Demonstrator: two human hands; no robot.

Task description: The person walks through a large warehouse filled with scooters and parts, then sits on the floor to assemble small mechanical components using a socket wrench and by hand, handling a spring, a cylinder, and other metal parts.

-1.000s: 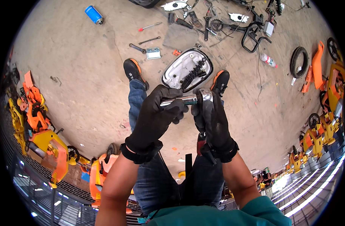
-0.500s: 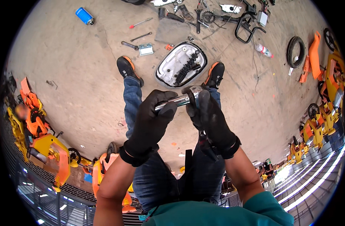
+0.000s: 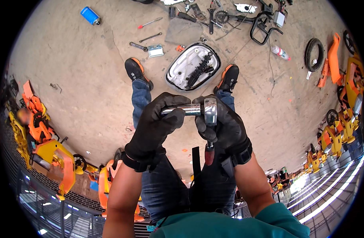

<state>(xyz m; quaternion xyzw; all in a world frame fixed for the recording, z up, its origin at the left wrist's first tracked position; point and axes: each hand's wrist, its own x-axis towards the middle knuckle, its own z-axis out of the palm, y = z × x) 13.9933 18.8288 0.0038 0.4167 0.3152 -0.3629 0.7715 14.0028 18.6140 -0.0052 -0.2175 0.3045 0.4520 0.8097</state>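
1. Left hand (image 3: 156, 127), gloved — closed around chrome socket extension (image 3: 181, 110), held level at chest height.
2. Right hand (image 3: 225, 129) — clenched on ratchet (image 3: 210, 115), red handle pointing down.
3. Below, on floor: white cover (image 3: 190, 65) between shoes.

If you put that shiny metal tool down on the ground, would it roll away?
Probably not far. The shiny metal tool looks stiff and fairly heavy. Its round bar might roll, but the crosswise head and handle, gripped by the right hand, would likely stop it.
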